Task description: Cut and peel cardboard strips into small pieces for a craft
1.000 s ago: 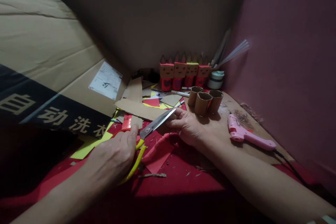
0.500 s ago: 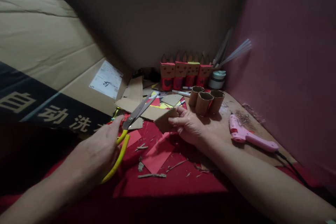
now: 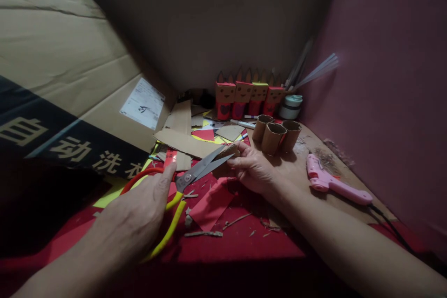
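Observation:
My left hand (image 3: 139, 221) grips the yellow and red handles of a pair of scissors (image 3: 195, 172). The blades are parted and point right, their tips at a small brown cardboard piece (image 3: 226, 152). My right hand (image 3: 253, 167) pinches that cardboard piece just above the red surface (image 3: 240, 240). A red paper scrap (image 3: 209, 205) lies under the scissors, with thin cardboard trimmings (image 3: 204, 233) scattered near it.
Three cardboard tubes (image 3: 274, 134) stand behind my right hand. A pink glue gun (image 3: 331, 181) with a cord lies at the right. Several decorated paper figures (image 3: 247, 95) and a small jar (image 3: 290, 106) stand at the back. A large cardboard box (image 3: 70, 88) fills the left.
The scissors swung left and up away from the cardboard, then came back right with blades parted at its edge. More cardboard trimmings lie on the red surface.

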`<state>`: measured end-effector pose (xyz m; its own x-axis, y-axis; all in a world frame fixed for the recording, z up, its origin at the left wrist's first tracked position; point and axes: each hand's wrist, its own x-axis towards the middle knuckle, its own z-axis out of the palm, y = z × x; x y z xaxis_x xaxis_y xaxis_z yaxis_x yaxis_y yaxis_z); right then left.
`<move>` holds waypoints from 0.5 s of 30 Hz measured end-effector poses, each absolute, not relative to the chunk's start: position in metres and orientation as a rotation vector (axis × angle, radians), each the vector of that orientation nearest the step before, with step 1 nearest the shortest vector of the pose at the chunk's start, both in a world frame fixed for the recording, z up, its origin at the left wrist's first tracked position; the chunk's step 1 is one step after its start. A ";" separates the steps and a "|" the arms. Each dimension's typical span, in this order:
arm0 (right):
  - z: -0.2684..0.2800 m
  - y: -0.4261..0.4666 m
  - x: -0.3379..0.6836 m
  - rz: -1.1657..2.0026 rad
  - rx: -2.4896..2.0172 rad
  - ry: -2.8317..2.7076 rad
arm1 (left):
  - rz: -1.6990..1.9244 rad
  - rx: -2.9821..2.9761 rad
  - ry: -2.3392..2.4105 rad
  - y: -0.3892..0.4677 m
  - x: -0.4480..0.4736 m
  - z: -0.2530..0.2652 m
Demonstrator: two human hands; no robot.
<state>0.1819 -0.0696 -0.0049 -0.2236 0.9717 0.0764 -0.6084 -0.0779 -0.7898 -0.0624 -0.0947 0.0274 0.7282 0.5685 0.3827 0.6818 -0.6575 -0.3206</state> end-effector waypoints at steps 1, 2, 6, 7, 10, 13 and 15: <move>-0.005 -0.069 0.182 1.619 -0.577 -0.865 | -0.359 -2.478 -0.925 -0.094 -0.062 0.026; -0.006 -0.069 0.182 1.617 -0.577 -0.869 | -0.375 -2.460 -0.895 -0.094 -0.061 0.026; -0.006 -0.069 0.181 1.613 -0.591 -0.876 | -0.447 -2.382 -0.805 -0.092 -0.055 0.025; -0.006 -0.069 0.180 1.611 -0.597 -0.884 | -0.459 -2.382 -0.795 -0.092 -0.054 0.025; -0.004 -0.071 0.179 1.610 -0.617 -0.900 | -0.449 -2.411 -0.814 -0.093 -0.052 0.027; -0.003 -0.073 0.179 1.622 -0.641 -0.910 | -0.406 -2.440 -0.847 -0.094 -0.052 0.029; -0.003 -0.073 0.178 1.623 -0.649 -0.914 | -0.382 -2.474 -0.880 -0.094 -0.051 0.030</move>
<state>0.1784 -0.0730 -0.0028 -0.2403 0.9694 0.0505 -0.5453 -0.0917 -0.8332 -0.0512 -0.0940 0.0299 0.7538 0.5147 0.4084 0.6498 -0.6761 -0.3474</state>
